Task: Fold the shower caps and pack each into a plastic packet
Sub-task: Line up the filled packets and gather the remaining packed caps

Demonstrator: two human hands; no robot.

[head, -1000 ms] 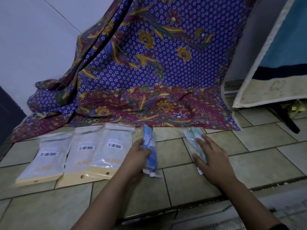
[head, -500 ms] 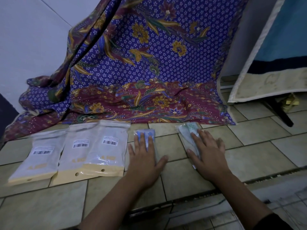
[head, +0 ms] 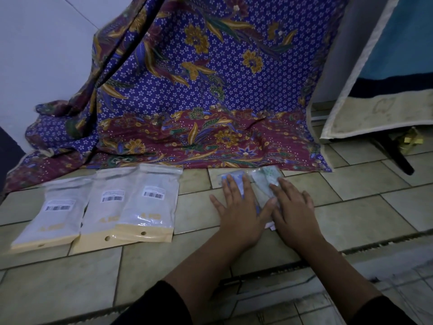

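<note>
I had the left hand [head: 239, 208] lying flat, fingers straight and slightly spread, pressing down on the blue shower cap [head: 230, 178]. The cap's far end showed beyond the fingertips, and the hand gripped nothing. The right hand [head: 294, 213] lay the same way just beside it, palm down on the green shower cap [head: 266, 176]. Its fingers were straight and held nothing, and its thumb reached across to the left hand. Most of each cap was hidden under a palm, with a pale corner sticking out toward me between the wrists. The caps lay side by side on the tiled floor [head: 351, 184]; I could not tell whether they touched. Well off to the left of the left hand, three plastic packets [head: 150, 202] lay in an overlapping row, barcode labels up. Behind them the patterned cloth [head: 199, 95] draped down onto the tiles, its hem just beyond the caps.
</note>
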